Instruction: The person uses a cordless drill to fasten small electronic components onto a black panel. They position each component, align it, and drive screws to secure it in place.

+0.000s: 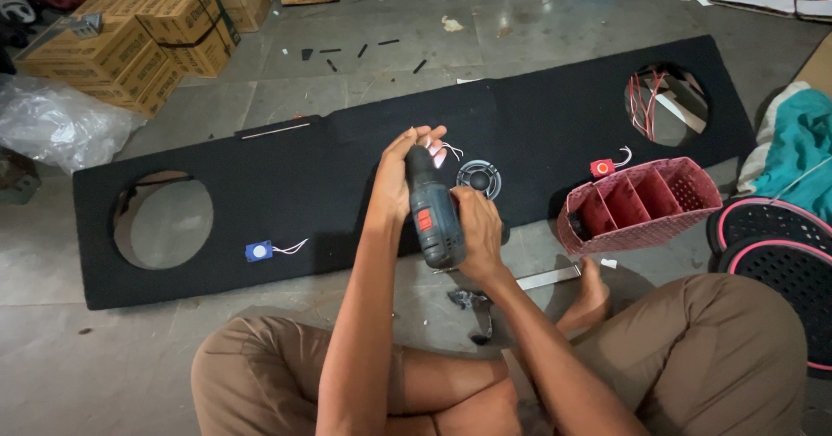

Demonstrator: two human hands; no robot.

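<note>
Over the near edge of the long black panel [303, 176] on the floor, the right hand [477, 228] grips a cordless drill [433, 211]; the left hand [403, 176] closes around its chuck, beside a small round speaker [479, 178].

Grey tiled floor [364, 81] — cardboard boxes [139, 42]

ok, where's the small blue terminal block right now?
Head view, left side: the blue terminal block lies on the black carpeted panel, just right of the left round cutout, left of the left hand.

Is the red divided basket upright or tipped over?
Tipped: the basket lies on its side by the black board, its open compartments facing the camera.
</note>
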